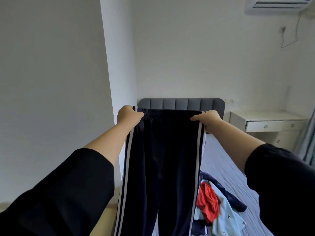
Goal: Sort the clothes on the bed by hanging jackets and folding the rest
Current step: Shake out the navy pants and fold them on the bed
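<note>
Both hands are raised at arm's length and each pinches one end of a waistband [153, 111]: the left hand [128, 114] grips the left corner, thumb on the near side and fingers curled behind the cloth, and the right hand [208, 118] grips the right corner in the same way, its thumb pointing inward along the top edge. Between them hang dark navy trousers [162, 159], spread flat and facing the camera, the waistband stretched roughly level in front of a grey padded headboard [180, 103]. White stripes run down both outer seams, and the two legs drop side by side past the lower edge of the view, so the hems cannot be seen. Black sleeves [68, 193] cover both forearms up to just short of the wrists. The trousers hang clear above the bed [226, 160], which has a pale blue-grey cover and lies below and to the right of them. On the bed, just beside the right leg, lies a loose pile of clothes: a red garment [208, 200] crumpled on top of a light blue one [228, 217] with small dark prints, and a dark navy piece [236, 200] partly under both. A white desk [269, 117] with a knobbed drawer stands to the right of the headboard, against the wall. An air conditioner [279, 4] is mounted high on the wall at the top right, with a thin cord [289, 37] trailing beneath it.
</note>
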The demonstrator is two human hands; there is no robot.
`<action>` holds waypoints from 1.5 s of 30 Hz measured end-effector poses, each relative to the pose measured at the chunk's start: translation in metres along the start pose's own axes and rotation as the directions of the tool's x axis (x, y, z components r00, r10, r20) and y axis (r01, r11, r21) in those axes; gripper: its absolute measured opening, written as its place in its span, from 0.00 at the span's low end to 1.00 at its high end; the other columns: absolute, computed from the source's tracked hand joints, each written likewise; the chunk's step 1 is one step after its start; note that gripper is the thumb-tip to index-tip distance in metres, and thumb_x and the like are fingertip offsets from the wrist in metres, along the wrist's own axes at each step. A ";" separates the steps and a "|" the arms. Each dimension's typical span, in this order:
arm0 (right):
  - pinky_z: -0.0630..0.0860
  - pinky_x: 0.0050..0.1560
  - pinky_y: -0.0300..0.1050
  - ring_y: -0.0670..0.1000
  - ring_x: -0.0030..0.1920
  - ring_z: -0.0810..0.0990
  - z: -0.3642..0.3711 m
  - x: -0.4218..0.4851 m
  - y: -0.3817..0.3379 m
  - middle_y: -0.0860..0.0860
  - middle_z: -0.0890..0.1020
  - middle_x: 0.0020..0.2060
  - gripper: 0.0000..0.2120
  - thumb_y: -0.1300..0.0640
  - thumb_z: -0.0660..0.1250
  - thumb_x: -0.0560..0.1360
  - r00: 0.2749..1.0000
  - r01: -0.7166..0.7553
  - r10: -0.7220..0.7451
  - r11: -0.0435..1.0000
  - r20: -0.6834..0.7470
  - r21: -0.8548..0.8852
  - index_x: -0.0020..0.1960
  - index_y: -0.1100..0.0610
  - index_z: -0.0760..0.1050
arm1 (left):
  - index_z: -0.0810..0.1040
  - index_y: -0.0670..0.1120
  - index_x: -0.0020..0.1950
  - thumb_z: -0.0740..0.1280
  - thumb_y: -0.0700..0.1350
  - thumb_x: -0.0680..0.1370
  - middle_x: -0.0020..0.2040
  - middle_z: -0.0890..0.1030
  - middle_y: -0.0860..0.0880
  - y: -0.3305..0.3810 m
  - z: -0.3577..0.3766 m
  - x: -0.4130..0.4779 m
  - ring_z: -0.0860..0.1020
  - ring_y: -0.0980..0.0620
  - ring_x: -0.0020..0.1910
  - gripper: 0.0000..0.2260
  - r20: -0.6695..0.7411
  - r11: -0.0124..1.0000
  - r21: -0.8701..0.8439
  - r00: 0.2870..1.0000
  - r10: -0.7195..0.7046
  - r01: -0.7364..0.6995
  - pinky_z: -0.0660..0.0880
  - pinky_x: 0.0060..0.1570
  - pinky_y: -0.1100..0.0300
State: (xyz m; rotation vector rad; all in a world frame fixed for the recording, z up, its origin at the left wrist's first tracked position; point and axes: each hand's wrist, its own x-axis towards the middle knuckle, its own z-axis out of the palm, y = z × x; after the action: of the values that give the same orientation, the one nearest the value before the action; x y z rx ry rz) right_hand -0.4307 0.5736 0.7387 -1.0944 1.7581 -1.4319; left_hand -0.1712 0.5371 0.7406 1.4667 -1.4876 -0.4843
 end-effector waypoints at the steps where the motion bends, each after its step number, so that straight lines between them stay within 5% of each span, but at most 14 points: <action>1: 0.76 0.33 0.43 0.53 0.37 0.78 0.006 -0.005 -0.001 0.54 0.77 0.38 0.16 0.62 0.77 0.67 1.000 -0.003 0.004 0.999 -0.023 0.049 0.47 0.61 0.72 | 0.68 0.46 0.31 0.66 0.40 0.69 0.29 0.71 0.51 0.003 0.002 -0.002 0.69 0.50 0.30 0.09 0.009 1.000 -0.026 1.000 -0.014 0.015 0.64 0.29 0.63; 9: 0.80 0.51 0.57 0.59 0.48 0.84 0.047 -0.058 -0.013 0.62 0.83 0.47 0.08 0.62 0.68 0.75 0.952 0.076 -0.143 0.967 0.270 0.242 0.52 0.65 0.78 | 0.76 0.42 0.38 0.71 0.43 0.73 0.39 0.79 0.43 0.029 0.025 -0.037 0.80 0.47 0.40 0.08 0.359 0.913 -0.397 0.931 0.060 0.094 0.77 0.43 0.55; 14: 0.79 0.54 0.54 0.59 0.53 0.81 0.034 -0.062 -0.009 0.63 0.81 0.52 0.11 0.67 0.56 0.81 0.890 0.062 -0.216 0.930 0.402 0.362 0.55 0.65 0.77 | 0.78 0.36 0.59 0.59 0.40 0.81 0.53 0.82 0.40 0.024 0.016 -0.043 0.82 0.46 0.53 0.13 0.633 0.736 -0.603 0.746 0.208 0.306 0.78 0.55 0.55; 18: 0.80 0.49 0.53 0.57 0.49 0.83 0.026 -0.059 0.000 0.61 0.82 0.51 0.11 0.63 0.59 0.81 0.893 0.128 -0.263 0.927 0.366 0.352 0.61 0.64 0.74 | 0.82 0.41 0.54 0.66 0.38 0.79 0.51 0.83 0.44 0.026 0.020 -0.047 0.83 0.48 0.51 0.07 0.461 0.855 -0.516 0.825 0.328 -0.052 0.79 0.48 0.63; 22: 0.79 0.41 0.44 0.50 0.38 0.81 0.020 -0.059 0.008 0.56 0.81 0.41 0.11 0.60 0.59 0.81 0.857 0.120 -0.263 0.938 0.443 0.324 0.56 0.64 0.77 | 0.81 0.46 0.48 0.78 0.49 0.67 0.51 0.76 0.50 0.031 0.021 -0.042 0.75 0.54 0.49 0.14 0.207 0.859 -0.036 0.837 0.506 -0.510 0.72 0.47 0.64; 26: 0.81 0.48 0.48 0.54 0.45 0.81 0.010 -0.059 0.012 0.59 0.81 0.46 0.13 0.58 0.58 0.81 0.765 0.056 -0.288 0.920 0.575 0.388 0.56 0.64 0.78 | 0.73 0.50 0.63 0.75 0.60 0.67 0.62 0.75 0.50 0.028 0.020 -0.034 0.71 0.50 0.63 0.29 0.349 0.829 0.104 0.801 0.487 -0.549 0.68 0.63 0.51; 28: 0.79 0.52 0.49 0.57 0.51 0.81 0.007 -0.062 0.011 0.60 0.82 0.50 0.15 0.55 0.61 0.79 0.703 0.082 -0.318 0.925 0.636 0.371 0.59 0.64 0.76 | 0.78 0.54 0.47 0.72 0.61 0.70 0.49 0.79 0.50 0.027 0.022 -0.033 0.74 0.49 0.56 0.13 0.376 0.803 0.138 0.780 0.500 -0.580 0.71 0.57 0.51; 30: 0.77 0.59 0.52 0.59 0.55 0.81 0.009 -0.063 0.012 0.62 0.81 0.53 0.15 0.60 0.69 0.75 0.717 0.196 -0.346 0.933 0.605 0.301 0.60 0.63 0.75 | 0.74 0.56 0.32 0.71 0.61 0.71 0.37 0.76 0.50 0.028 0.026 -0.032 0.74 0.47 0.46 0.14 0.363 0.774 0.153 0.764 0.534 -0.614 0.70 0.44 0.54; 33: 0.77 0.58 0.53 0.59 0.52 0.81 0.015 -0.065 0.012 0.63 0.80 0.50 0.16 0.72 0.67 0.71 0.826 0.278 -0.381 0.917 0.416 0.287 0.58 0.64 0.74 | 0.76 0.52 0.34 0.69 0.63 0.71 0.38 0.77 0.48 0.031 0.031 -0.029 0.74 0.49 0.42 0.15 0.367 0.828 0.096 0.792 0.487 -0.553 0.68 0.39 0.58; 35: 0.80 0.49 0.47 0.56 0.47 0.83 0.015 -0.064 0.012 0.61 0.81 0.47 0.13 0.73 0.63 0.73 0.847 0.234 -0.377 0.898 0.376 0.372 0.57 0.66 0.74 | 0.79 0.50 0.52 0.68 0.63 0.71 0.50 0.79 0.49 0.027 0.028 -0.021 0.76 0.50 0.51 0.19 0.361 0.898 0.005 0.838 0.409 -0.441 0.71 0.47 0.59; 38: 0.80 0.43 0.43 0.54 0.45 0.84 0.010 -0.060 0.009 0.58 0.83 0.46 0.09 0.68 0.61 0.78 0.816 0.132 -0.363 0.874 0.450 0.467 0.57 0.66 0.76 | 0.57 0.53 0.76 0.68 0.65 0.69 0.73 0.65 0.51 0.008 0.013 -0.013 0.67 0.51 0.69 0.40 0.628 0.962 -0.271 0.763 0.154 0.028 0.66 0.67 0.51; 41: 0.80 0.43 0.43 0.53 0.46 0.84 0.011 -0.056 0.005 0.57 0.84 0.46 0.09 0.64 0.59 0.80 0.765 0.053 -0.370 0.852 0.527 0.521 0.55 0.64 0.77 | 0.59 0.50 0.76 0.67 0.61 0.73 0.73 0.67 0.46 -0.022 0.014 -0.010 0.70 0.46 0.69 0.36 0.870 0.915 -0.330 0.451 0.199 0.233 0.66 0.68 0.42; 43: 0.80 0.44 0.44 0.54 0.47 0.84 0.013 -0.051 0.003 0.57 0.84 0.47 0.10 0.62 0.58 0.80 0.740 0.015 -0.362 0.851 0.567 0.525 0.55 0.64 0.77 | 0.66 0.41 0.73 0.63 0.54 0.77 0.68 0.70 0.39 -0.034 0.019 -0.011 0.71 0.41 0.66 0.28 0.860 0.877 -0.398 0.442 0.254 0.270 0.66 0.68 0.41; 45: 0.80 0.44 0.44 0.54 0.48 0.84 0.014 -0.042 0.002 0.56 0.84 0.47 0.11 0.60 0.59 0.81 0.724 -0.010 -0.334 0.870 0.604 0.493 0.56 0.63 0.77 | 0.75 0.42 0.65 0.65 0.50 0.77 0.66 0.73 0.37 -0.039 0.022 -0.007 0.74 0.40 0.63 0.20 0.793 0.816 -0.485 0.552 0.259 0.315 0.72 0.65 0.46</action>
State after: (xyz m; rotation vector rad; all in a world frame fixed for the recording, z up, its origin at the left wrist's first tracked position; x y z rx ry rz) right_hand -0.3996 0.6039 0.7324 -1.3014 0.7507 -1.2294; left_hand -0.1696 0.5287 0.6959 0.7175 -1.7644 -1.7134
